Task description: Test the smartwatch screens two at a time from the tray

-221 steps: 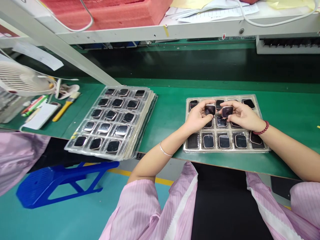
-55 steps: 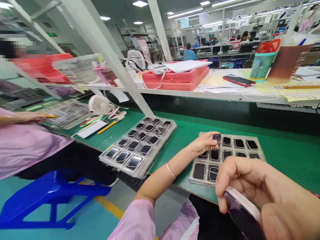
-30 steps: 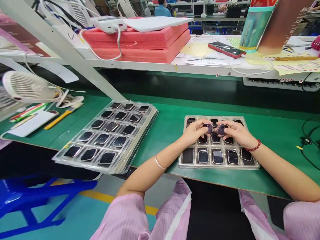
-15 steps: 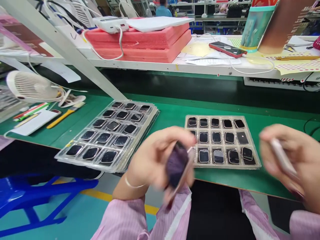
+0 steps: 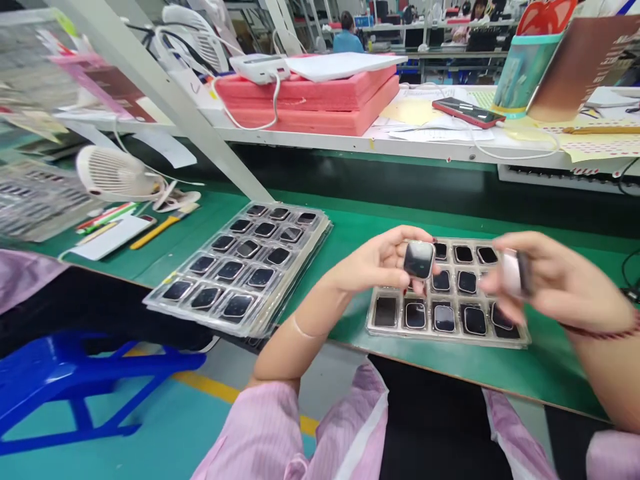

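My left hand (image 5: 370, 263) is closed on a square smartwatch face (image 5: 419, 259) with rounded corners and a pale rim, its dark glass towards me. It is over the back-left part of a clear plastic tray (image 5: 373, 340). Similar watch faces (image 5: 474, 320) sit in the tray's compartments; the hands hide some of them. Over the tray's right side, my right hand (image 5: 565, 280) is closed on a small piece with a pale side and a dark side (image 5: 514, 272), smeared by motion. I cannot make out its kind.
To the left lies a stack of clear trays (image 5: 265, 313) with more watch faces. Beyond it are a yellow-handled brush (image 5: 157, 231) and a white fan (image 5: 117, 175). A shelf (image 5: 345, 139) runs across the back, bearing pink foam blocks (image 5: 320, 100) and a phone (image 5: 467, 112). A blue stool (image 5: 100, 373) stands lower left.
My left hand has moved up and right over the tray, turning the watch face's glass towards me. My right hand has come left and inward over the tray. The view has shifted left.
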Tool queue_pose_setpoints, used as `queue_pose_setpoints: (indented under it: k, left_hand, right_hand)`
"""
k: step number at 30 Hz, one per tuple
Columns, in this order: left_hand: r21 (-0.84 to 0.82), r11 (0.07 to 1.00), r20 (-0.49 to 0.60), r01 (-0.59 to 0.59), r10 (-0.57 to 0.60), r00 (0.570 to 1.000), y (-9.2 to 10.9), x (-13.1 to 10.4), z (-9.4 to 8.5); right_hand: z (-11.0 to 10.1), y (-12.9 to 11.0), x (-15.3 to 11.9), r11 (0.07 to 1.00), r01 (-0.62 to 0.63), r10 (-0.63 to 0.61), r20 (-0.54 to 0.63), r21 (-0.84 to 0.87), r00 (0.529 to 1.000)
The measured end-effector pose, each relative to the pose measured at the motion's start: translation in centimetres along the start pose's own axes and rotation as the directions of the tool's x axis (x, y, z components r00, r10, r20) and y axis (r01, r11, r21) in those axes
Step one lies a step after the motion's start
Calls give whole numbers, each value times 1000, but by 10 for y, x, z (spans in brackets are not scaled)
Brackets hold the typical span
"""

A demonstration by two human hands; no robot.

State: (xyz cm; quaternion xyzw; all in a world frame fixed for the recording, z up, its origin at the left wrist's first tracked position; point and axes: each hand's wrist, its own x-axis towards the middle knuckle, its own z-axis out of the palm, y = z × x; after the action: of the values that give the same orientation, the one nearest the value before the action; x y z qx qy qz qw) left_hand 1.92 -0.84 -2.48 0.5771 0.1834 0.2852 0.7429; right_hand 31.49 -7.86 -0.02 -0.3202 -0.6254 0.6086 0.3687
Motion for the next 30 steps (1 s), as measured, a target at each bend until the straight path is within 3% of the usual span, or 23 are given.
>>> queue_pose_setpoints:
  k: [2, 5, 7, 12, 23, 30]
  left_hand:
    - [45, 999, -25, 17, -16, 1000, -22, 28, -8]
    - [162, 984, -197, 80, -47, 979, -54, 51, -15]
    - [201, 973, -272, 116, -59, 960, -69, 56, -17]
    - [140, 983, -301, 116, -69, 951, -85, 57, -18]
    - [154, 985, -375, 81, -17, 927, -84, 54, -14]
    - [66, 997, -305, 44, -22, 952, -93, 55, -24]
  right_hand:
    - [-7, 19, 25, 999, -29, 30, -43, 28, 999]
    - [-19, 55, 54, 992, -122, 113, -168, -44, 979]
    - [-23, 75, 63, 988, -134, 115, -204, -80, 972]
    - [-22, 104, 64, 989, -104, 82, -206, -100, 975]
    - [-20, 114, 59, 986, -127, 102, -207, -107, 973]
    - [-20, 107, 60, 981, -171, 144, -247, -89, 958]
